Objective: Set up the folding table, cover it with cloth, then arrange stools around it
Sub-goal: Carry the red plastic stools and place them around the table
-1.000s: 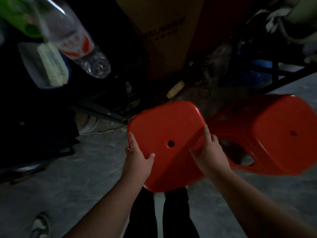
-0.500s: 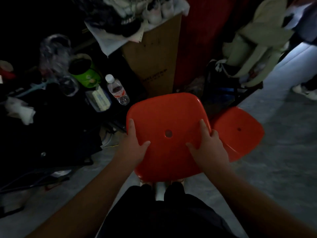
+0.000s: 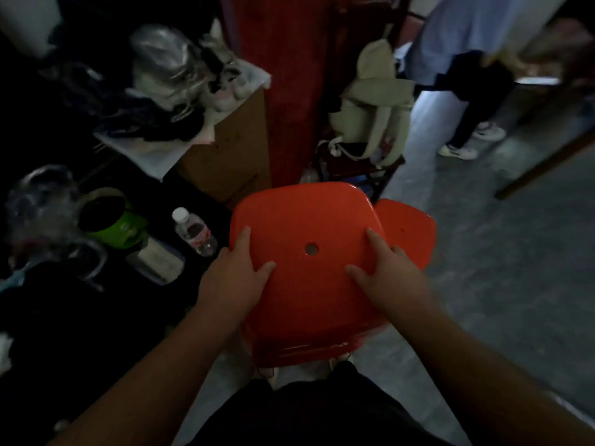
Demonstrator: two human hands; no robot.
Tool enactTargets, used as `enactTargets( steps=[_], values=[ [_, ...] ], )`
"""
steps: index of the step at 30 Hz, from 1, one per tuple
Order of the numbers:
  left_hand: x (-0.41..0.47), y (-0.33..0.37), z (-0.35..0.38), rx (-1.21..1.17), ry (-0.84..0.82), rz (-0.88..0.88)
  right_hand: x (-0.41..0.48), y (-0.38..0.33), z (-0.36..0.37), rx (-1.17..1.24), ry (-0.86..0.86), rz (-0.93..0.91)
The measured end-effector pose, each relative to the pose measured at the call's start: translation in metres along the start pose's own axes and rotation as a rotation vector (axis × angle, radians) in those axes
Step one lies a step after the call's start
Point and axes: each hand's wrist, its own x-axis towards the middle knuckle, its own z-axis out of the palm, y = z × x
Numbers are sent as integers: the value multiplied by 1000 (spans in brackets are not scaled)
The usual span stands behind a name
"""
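Red plastic stool (image 3: 306,278): seat top facing the camera, rounded square, glossy, small round hole at centre. Stacked rims visible at its near edge, count unclear. Second red stool (image 3: 409,233): same colour, seat partly hidden behind the first one's right edge, a small hole in its seat.

I see a dim room with a grey concrete floor (image 3: 502,284) filling the right of the frame. A cardboard box (image 3: 231,156) stands at upper centre beside a red curtain (image 3: 283,75). A pale backpack (image 3: 373,101) sits on a dark chair (image 3: 370,172). Clutter crowds the dark left side, including a water bottle (image 3: 194,233).
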Motion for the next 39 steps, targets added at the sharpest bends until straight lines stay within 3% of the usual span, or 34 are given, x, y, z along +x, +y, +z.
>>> enactTargets(
  steps=[10, 20, 28, 39],
  values=[
    [-28, 52, 13, 204, -187, 401, -124, 49, 22, 208, 224, 432],
    [-142, 190, 118, 408, -397, 887, -285, 174, 26, 364, 428, 876],
    [-269, 277, 240, 507, -620, 1174, -410, 267, 56, 536, 524, 1211],
    [-328, 369, 367, 699, -823, 1505, -420, 332, 79, 705, 607, 1623]
  ],
)
